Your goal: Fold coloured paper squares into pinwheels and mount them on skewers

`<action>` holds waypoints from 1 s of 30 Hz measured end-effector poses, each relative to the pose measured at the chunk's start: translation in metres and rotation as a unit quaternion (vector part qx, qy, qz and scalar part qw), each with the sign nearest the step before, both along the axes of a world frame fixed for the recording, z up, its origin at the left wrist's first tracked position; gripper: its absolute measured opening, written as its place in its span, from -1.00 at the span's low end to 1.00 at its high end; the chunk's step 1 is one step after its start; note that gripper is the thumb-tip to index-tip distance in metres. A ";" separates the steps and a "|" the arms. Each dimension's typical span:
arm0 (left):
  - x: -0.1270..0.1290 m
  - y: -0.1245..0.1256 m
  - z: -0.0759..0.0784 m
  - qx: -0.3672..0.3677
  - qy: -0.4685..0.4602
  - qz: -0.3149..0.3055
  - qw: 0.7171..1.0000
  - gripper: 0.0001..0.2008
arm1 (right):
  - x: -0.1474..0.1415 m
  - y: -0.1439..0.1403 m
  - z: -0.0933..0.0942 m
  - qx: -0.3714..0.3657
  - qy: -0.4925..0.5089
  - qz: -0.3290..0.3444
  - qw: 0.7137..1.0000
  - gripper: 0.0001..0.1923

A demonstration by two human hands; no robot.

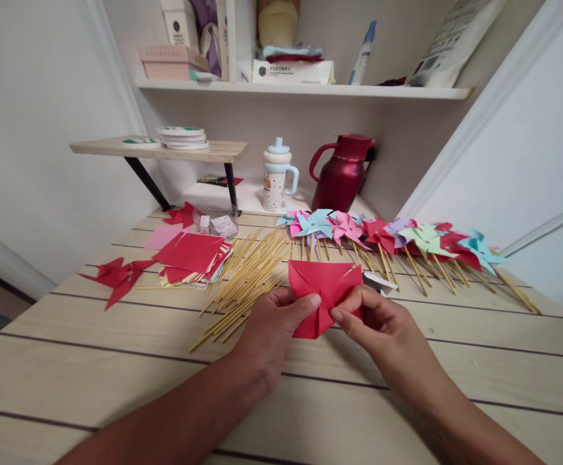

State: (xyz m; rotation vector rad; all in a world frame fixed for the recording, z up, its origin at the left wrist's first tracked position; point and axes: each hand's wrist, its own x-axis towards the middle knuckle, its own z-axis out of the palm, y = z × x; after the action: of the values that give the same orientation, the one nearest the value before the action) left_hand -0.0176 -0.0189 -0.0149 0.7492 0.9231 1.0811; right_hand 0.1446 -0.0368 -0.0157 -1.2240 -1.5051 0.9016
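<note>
Over the table, a red paper square (324,281) with slits running in from its corners is held up between both hands. My left hand (274,323) grips its left side, thumb pressed on the front near the middle. My right hand (375,320) pinches the paper's lower right part between thumb and forefinger; the other fingers curl behind. Just behind the paper lie many thin wooden sticks (247,278) in a loose heap. To the left is a stack of red paper sheets (191,253), with a folded red paper piece (119,278) beside it.
Finished paper pinwheels (346,227) on sticks lie in a row at the back right. A small white box (379,283) is partly hidden behind my right hand. Farther back stand a tumbler (275,184), a red jug (342,174) and a small raised wooden shelf (223,152).
</note>
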 end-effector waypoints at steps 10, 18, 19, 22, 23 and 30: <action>-0.003 0.003 0.003 0.095 0.135 0.027 0.986 -0.82 | 0.005 0.000 0.000 0.089 -0.009 -0.055 0.994 -0.86; -0.006 0.002 0.001 0.326 0.303 0.052 0.894 -0.93 | 0.014 -0.002 0.013 0.205 -0.144 -0.099 0.963 -0.46; -0.005 0.001 0.001 0.342 0.301 0.046 0.889 -0.94 | 0.014 -0.001 0.013 0.207 -0.160 -0.087 0.961 -0.51; -0.004 -0.001 0.003 0.364 0.306 0.029 0.879 -0.92 | 0.015 0.000 0.013 0.200 -0.179 -0.057 0.962 -0.76; -0.004 -0.001 0.004 0.368 0.310 0.023 0.876 -0.93 | 0.015 -0.001 0.013 0.195 -0.182 -0.049 0.962 -0.85; -0.009 0.001 0.009 0.376 0.280 0.031 0.883 -0.91 | 0.013 -0.003 0.018 0.107 -0.109 -0.032 0.988 -0.89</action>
State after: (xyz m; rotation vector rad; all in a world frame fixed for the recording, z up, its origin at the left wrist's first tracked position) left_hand -0.0264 -0.0181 -0.0063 1.7571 1.0021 1.3192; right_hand 0.1579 -0.0396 0.0018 -1.2335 -1.6768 0.5600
